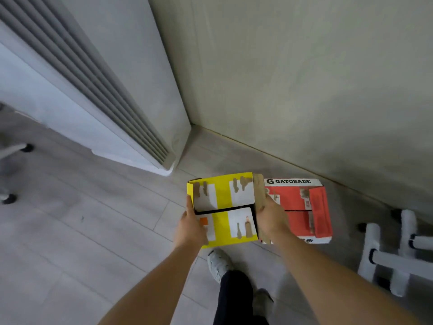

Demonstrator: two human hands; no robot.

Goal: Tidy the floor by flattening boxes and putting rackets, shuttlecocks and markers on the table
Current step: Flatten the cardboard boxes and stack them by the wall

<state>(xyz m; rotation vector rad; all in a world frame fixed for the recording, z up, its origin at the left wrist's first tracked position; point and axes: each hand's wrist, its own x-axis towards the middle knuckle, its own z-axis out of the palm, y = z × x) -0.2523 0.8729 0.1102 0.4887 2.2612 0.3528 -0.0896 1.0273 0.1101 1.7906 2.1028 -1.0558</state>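
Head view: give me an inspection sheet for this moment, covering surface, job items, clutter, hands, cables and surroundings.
Surface: grey plank floor; no table in view.
Job's things: yellow box held in both hands; red Gatorade box lies on the floor by the wall, to its right. Rackets, shuttlecocks, markers: nothing seen.
Clutter: white chair base with castors, at right.
Hands: left hand grips the yellow box's left edge, right hand its right edge.
Cables: nothing seen.
Surroundings: tall white slatted unit at left, plain wall behind.
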